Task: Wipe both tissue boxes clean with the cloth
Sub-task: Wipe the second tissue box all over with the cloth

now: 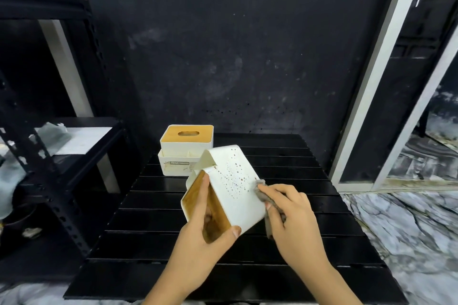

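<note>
At the left edge of the frame stands a black perforated metal shelving rack (57, 181). On the far left corner of the black slatted table (173, 242), at centre frame, sits a white tissue holder with a wooden lid (186, 150). Just below it, the left hand (198, 238) grips a tilted white tissue box with a dotted side and wooden face (230, 188), lifted off the table. At lower right of centre, the right hand (295, 218) clutches a grey cloth (264, 193), pressing it against the box's dotted side.
</note>
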`<move>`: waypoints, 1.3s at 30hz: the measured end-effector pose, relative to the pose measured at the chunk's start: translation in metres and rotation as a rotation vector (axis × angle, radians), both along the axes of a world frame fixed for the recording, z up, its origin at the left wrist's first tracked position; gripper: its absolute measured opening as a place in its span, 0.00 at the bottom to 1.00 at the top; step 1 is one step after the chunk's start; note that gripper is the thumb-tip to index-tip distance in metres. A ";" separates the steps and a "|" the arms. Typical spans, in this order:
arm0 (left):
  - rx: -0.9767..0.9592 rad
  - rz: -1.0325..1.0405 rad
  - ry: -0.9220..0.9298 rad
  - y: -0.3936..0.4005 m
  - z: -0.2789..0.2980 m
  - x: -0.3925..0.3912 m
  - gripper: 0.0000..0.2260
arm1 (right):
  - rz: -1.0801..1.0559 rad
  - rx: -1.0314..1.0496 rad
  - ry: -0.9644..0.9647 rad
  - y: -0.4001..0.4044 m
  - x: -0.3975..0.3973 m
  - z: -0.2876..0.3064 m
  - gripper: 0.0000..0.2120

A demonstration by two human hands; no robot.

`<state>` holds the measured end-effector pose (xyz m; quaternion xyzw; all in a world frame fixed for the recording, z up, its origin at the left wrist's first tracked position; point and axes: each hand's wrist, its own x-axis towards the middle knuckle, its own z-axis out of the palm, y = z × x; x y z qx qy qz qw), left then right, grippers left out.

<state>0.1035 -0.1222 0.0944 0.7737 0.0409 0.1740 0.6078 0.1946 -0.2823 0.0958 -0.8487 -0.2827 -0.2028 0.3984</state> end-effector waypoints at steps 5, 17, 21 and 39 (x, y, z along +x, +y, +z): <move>-0.050 -0.031 0.012 0.004 0.003 0.001 0.39 | 0.008 -0.022 -0.016 -0.001 -0.010 0.000 0.15; -0.099 -0.140 -0.013 0.007 0.004 0.002 0.37 | 0.092 -0.036 -0.202 0.020 -0.021 0.017 0.13; -0.062 -0.123 0.002 0.008 0.003 0.002 0.40 | 0.010 -0.015 -0.173 0.015 -0.012 0.011 0.13; -0.132 -0.138 -0.002 0.008 0.002 0.002 0.39 | 0.142 -0.011 -0.249 0.024 -0.022 0.012 0.13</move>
